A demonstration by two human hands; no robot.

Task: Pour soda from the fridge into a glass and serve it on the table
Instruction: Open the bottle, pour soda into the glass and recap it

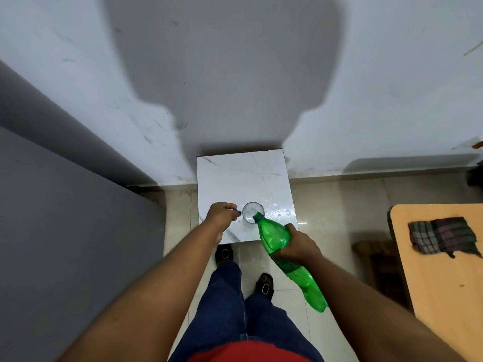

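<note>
Your right hand [296, 245] is wrapped around the middle of the green soda bottle [285, 257], fingers clamped over its upper side, and the bottle is tipped well over. Its long axis runs on a diagonal from low near your right forearm up and away toward the left, with the blue-ringed neck pointing down into the glass [253, 213] and the base sticking out behind your wrist, above the floor. The mouth sits right over the near right edge of the glass rim.

Your left hand [222, 215] is curled closed just beside the glass on its left, knuckles up, with something small and dark pinched at the fingertips; you cannot tell from here exactly what it is, nor whether the fingers touch the glass. Both arms reach forward nearly straight, the left one angling in from the left, the right one bent a little at the wrist to hold the tilt.

The glass stands upright on the white marble worktop [235, 176], near its front edge, with wet droplets glinting just to its right. The worktop backs against the pale wall [366, 74]. Off to your right, a checked cloth [441, 237] lies on a wooden table [428, 296].
</note>
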